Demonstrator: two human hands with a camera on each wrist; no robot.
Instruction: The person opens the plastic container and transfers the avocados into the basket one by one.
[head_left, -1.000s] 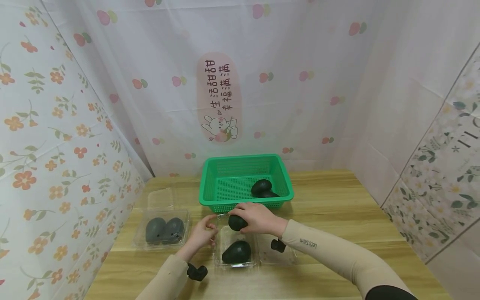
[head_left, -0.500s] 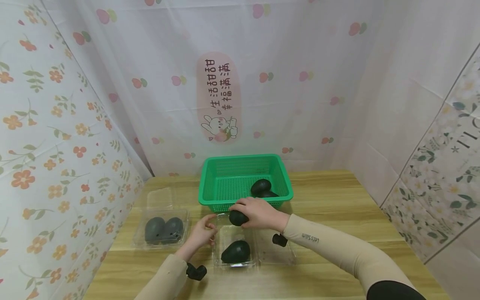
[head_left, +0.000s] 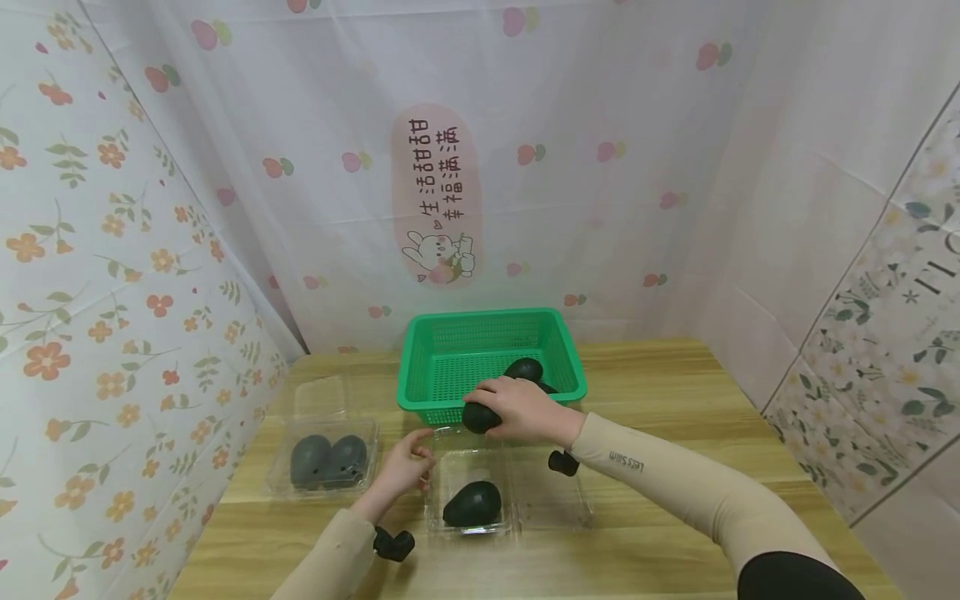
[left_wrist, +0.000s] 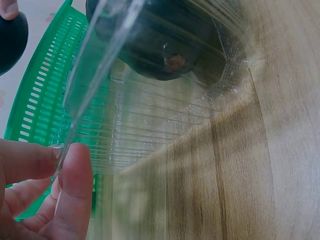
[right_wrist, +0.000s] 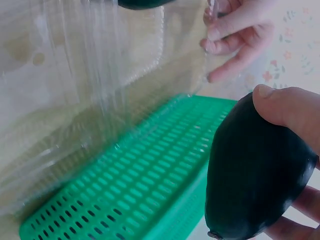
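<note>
My right hand (head_left: 525,410) grips a dark avocado (head_left: 481,417) above the far edge of an open clear plastic clamshell box, by the basket's front wall. In the right wrist view, thumb and fingers wrap that avocado (right_wrist: 257,170) from the right. My left hand (head_left: 406,467) pinches the left rim of the clamshell box (head_left: 459,463); the left wrist view shows its thin edge between fingertip and thumb. Another avocado (head_left: 472,504) lies on its side in the box's near half. The box's lid (head_left: 553,502) lies folded out to the right.
A green slotted basket (head_left: 465,382) stands behind the box, with two avocados (head_left: 523,369) at its right end. On the left, a second clear clamshell box (head_left: 279,479) holds two avocados (head_left: 311,459), its lid (head_left: 322,396) raised toward the back. Patterned curtains enclose the wooden table (head_left: 660,467).
My right hand has moved slightly away from me and to the right with its avocado, nearer the basket. The left hand stays on the box rim.
</note>
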